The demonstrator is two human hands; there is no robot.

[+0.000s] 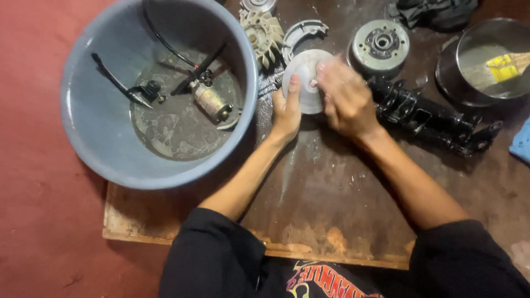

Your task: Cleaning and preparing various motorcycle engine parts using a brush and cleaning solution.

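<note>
There are no boxes, bags, signs or screens here.

The one thing like a label is a yellow band [501,67] around the paintbrush [493,70]. The brush lies in the round metal pan [486,33] at the far right of the wooden board [331,221]. The band is bright yellow and wraps the brush where the pale bristles meet the handle. Any marks on it are too small to make out.

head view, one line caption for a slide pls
Both hands, left and right, hold a pale round metal disc on a stained wooden board beside a grey basin.
</note>
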